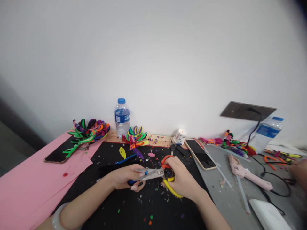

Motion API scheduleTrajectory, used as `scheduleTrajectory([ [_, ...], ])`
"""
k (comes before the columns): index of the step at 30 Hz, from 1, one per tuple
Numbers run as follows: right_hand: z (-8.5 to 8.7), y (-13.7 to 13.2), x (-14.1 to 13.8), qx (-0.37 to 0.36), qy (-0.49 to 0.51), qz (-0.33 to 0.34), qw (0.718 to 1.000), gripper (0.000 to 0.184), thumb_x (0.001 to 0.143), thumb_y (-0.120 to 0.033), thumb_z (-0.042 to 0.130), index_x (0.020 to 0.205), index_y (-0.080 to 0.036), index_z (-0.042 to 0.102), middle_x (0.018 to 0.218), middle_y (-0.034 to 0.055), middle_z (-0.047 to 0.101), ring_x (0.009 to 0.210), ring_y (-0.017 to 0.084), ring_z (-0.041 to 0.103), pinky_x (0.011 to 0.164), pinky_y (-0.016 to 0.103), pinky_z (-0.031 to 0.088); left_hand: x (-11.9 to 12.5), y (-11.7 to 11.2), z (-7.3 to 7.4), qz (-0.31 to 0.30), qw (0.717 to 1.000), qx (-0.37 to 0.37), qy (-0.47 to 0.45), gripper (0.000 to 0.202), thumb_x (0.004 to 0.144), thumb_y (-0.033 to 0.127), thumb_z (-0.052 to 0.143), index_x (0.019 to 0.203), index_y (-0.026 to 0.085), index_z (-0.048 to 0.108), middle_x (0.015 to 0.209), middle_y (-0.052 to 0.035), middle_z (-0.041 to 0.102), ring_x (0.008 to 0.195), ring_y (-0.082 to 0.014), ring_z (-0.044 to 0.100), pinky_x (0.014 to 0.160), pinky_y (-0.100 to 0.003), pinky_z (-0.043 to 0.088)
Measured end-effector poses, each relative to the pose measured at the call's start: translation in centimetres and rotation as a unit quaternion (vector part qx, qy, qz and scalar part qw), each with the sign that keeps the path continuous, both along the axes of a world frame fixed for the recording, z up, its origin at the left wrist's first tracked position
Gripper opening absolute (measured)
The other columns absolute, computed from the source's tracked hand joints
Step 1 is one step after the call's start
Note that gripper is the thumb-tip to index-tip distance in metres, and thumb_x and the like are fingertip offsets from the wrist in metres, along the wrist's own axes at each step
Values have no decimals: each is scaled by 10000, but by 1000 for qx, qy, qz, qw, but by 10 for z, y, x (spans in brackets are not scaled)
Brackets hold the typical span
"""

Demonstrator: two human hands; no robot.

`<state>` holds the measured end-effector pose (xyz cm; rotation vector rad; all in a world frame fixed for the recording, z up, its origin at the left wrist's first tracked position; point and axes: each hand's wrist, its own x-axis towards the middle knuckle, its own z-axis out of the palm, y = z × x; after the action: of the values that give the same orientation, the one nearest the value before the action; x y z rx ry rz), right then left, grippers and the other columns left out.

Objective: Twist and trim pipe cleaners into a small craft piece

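White wall stands behind our table, and we work on a flat black mat dotted with tiny bright scraps. Our right hand is closed around shiny metal scissors with orange and yellow handles. Our left hand is closed too, pinching a thin, fuzzy dark blue stem over the mat. A bit of blue shows by the two blades, which stand a little apart. We think the worst slip is a nipped finger: the blades look very near our left fingertips, and we cannot tell if they touch. If we squeeze too fast, or the soft stem bends away, the cut could land wrong. A snipped bit could hop off and get lost. Past our hands sits a rainbow flower of bent fuzzy loops, near a clear plastic bottle with a blue cap; a bump could squash its petals.
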<state>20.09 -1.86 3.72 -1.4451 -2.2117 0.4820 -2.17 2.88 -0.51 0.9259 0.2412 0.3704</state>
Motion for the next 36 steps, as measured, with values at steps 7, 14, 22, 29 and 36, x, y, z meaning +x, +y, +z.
scheduleTrajectory([
  [7, -4, 5, 4, 28, -9, -30, 999, 252, 610, -201, 662, 790, -191, 487, 886, 29, 506, 830, 197, 462, 721, 294, 388, -2, 0, -3, 59, 996, -49, -48, 259, 738, 314, 633, 594, 121, 539, 369, 47, 406, 392, -75, 358, 447, -215, 296],
  [14, -15, 10, 9, 8, -34, -128, 991, 262, 685, -316, 589, 596, -193, 375, 618, -27, 445, 561, 124, 408, 511, 227, 288, 3, 5, 2, 230, 968, -81, -58, 163, 787, 280, 594, 731, 142, 527, 488, 72, 385, 435, -45, 351, 464, -174, 313],
  [22, -15, 5, 7, -18, -59, -141, 988, 308, 763, -423, 508, 603, -187, 393, 599, -14, 473, 540, 119, 403, 489, 221, 246, 14, 4, 0, 395, 894, 145, 152, 240, 814, 365, 501, 843, 133, 557, 665, 24, 543, 340, -19, 368, 371, -172, 268],
  [29, -17, -2, -2, -47, -88, -126, 987, 304, 752, -423, 531, 590, -180, 446, 593, -4, 505, 507, 110, 407, 471, 221, 229, 14, -1, -2, 462, 788, 298, 278, 236, 802, 374, 489, 807, 158, 584, 658, 14, 583, 347, -60, 419, 383, -195, 328],
  [36, -22, -4, -5, -56, -97, -135, 984, 332, 728, -455, 562, 570, -181, 462, 558, -7, 504, 478, 105, 382, 461, 222, 226, 11, 0, 1, 480, 738, 354, 317, 223, 782, 362, 514, 777, 164, 618, 633, 0, 606, 466, -110, 480, 451, -200, 357],
])
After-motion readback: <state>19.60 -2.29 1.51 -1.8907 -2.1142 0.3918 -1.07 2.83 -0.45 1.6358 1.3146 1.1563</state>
